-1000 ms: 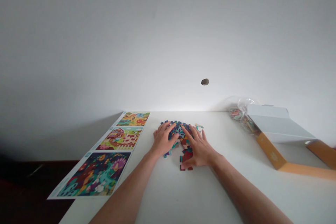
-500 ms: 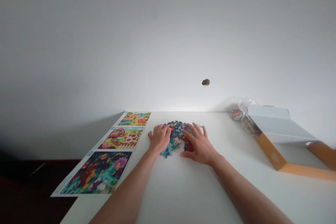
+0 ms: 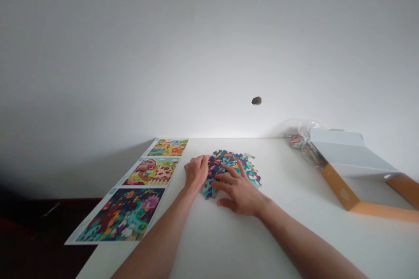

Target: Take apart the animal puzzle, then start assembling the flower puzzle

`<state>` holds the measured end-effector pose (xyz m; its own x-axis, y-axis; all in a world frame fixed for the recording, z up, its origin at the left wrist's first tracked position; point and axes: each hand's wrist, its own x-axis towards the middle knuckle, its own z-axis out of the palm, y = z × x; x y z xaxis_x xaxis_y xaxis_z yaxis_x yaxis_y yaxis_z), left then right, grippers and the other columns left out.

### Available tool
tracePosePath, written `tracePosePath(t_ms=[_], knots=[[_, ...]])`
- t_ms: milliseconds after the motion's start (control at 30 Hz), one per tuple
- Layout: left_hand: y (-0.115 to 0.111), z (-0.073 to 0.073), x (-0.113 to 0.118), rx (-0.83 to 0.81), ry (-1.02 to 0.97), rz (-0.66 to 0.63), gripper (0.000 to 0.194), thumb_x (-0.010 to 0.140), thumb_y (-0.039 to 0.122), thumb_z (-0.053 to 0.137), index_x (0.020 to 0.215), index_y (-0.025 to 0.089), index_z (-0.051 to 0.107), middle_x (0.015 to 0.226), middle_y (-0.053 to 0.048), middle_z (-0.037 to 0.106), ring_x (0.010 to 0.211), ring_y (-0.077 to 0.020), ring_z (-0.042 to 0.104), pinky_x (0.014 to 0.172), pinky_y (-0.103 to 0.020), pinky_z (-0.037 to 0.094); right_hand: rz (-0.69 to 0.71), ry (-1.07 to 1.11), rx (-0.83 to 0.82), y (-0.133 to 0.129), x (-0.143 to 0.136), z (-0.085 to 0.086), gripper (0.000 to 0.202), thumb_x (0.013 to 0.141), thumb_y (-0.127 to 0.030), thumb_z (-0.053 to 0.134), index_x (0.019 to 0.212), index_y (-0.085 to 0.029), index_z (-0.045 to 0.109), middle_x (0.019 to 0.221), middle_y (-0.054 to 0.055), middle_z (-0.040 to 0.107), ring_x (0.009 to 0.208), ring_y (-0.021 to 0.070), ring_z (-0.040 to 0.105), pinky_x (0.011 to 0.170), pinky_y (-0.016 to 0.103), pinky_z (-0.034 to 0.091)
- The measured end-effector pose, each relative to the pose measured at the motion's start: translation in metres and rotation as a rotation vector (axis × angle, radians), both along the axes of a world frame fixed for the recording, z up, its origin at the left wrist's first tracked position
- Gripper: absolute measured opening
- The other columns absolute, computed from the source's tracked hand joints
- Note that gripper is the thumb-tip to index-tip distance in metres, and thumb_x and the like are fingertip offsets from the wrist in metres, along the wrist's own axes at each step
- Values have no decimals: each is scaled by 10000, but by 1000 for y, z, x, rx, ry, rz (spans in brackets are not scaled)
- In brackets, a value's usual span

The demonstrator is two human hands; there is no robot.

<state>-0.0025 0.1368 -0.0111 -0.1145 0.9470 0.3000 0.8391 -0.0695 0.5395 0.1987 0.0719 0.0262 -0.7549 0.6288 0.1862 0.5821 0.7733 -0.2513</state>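
More puzzle pieces (image 3: 226, 159) can now be seen mid-worktop (image 3: 203, 239), as less is covered by the right hand (image 3: 240, 192), spread wide at their five o'clock. At nine, the left hand (image 3: 196, 172) is curled; whether anything is held cannot be told.

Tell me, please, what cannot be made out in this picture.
Head view:
Colourful jigsaw pieces: some hidden by the bare right hand.
Bare left hand: whether it grips anything, hidden by its back.
White paper sheet: margin print too small.
Orange cardboard box: right end cut off by the picture edge.
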Motion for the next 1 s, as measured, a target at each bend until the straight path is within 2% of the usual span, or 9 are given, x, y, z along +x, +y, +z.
tracePosePath(t_ms=[133, 267, 433, 533, 633, 733, 867, 933, 1000], knots=[[2, 0, -1, -9, -31, 1, 427, 971, 324, 295, 1086, 282, 704, 1118, -13, 722, 1094, -226, 602, 940, -336, 420, 145, -40, -57, -8, -4, 7, 626, 904, -611, 479, 1463, -356, 363, 1581, 12, 257, 1466, 341, 86, 1122, 667, -68], [4, -2, -2, -30, -52, 8, 426, 961, 317, 304, 1072, 279, 714, 1093, -23, 731, 1100, -234, 603, 963, -358, 420, 172, -45, -91, -10, -4, 8, 679, 892, -690, 406, 1456, -314, 387, 1539, 32, 353, 1456, 355, 114, 1127, 668, -36], [5, -7, -3, -6, -91, -28, 429, 967, 319, 297, 1066, 246, 708, 1054, -34, 736, 1031, -202, 645, 904, -302, 468, 9, -5, 14, -3, -3, 1, 395, 910, -533, 538, 1212, -292, 616, 1373, 21, 544, 1364, 296, 315, 1157, 610, 0], [4, -8, -1, 23, -106, -71, 455, 976, 338, 273, 1056, 217, 704, 1024, -53, 731, 993, -194, 658, 876, -286, 483, -67, 12, 65, 4, -1, -4, 209, 907, -375, 593, 1083, -283, 660, 1276, 13, 597, 1288, 258, 394, 1160, 593, 11], [2, -7, 2, 42, -97, -119, 447, 978, 352, 289, 1047, 207, 706, 989, -65, 718, 977, -199, 654, 893, -302, 481, -115, 18, 94, 7, 0, -5, 202, 899, -259, 578, 1083, -295, 656, 1209, 14, 619, 1251, 244, 421, 1162, 579, 32], [-1, -6, 5, 66, -22, -153, 370, 944, 390, 414, 1116, 211, 688, 1125, -86, 678, 1109, -232, 597, 991, -369, 437, -299, 45, 137, 4, -2, -6, 416, 852, -257, 614, 1264, -299, 567, 1274, 70, 571, 1278, 287, 395, 1146, 606, 66], [-7, -7, 10, 49, 192, -280, 459, 932, 466, 458, 1351, 293, 529, 1495, -70, 425, 1389, -294, 355, 1093, -497, 329, -802, 96, 125, -7, -7, -19, 870, 779, -470, 677, 1500, -194, 277, 1486, 240, 315, 1389, 448, 195, 1036, 748, 109], [-9, -9, 12, -2, 237, -349, 494, 953, 494, 397, 1402, 302, 467, 1552, -56, 339, 1438, -297, 269, 1120, -517, 289, -907, 79, 32, -10, -8, -29, 961, 775, -558, 650, 1526, -167, 196, 1523, 275, 223, 1410, 485, 115, 981, 790, 126], [-10, -11, 13, -37, 246, -389, 539, 962, 525, 343, 1428, 271, 434, 1565, -66, 314, 1451, -299, 240, 1143, -519, 258, -903, 78, -47, -7, -9, -38, 977, 778, -620, 612, 1526, -158, 186, 1529, 274, 214, 1423, 478, 96, 992, 778, 130]])
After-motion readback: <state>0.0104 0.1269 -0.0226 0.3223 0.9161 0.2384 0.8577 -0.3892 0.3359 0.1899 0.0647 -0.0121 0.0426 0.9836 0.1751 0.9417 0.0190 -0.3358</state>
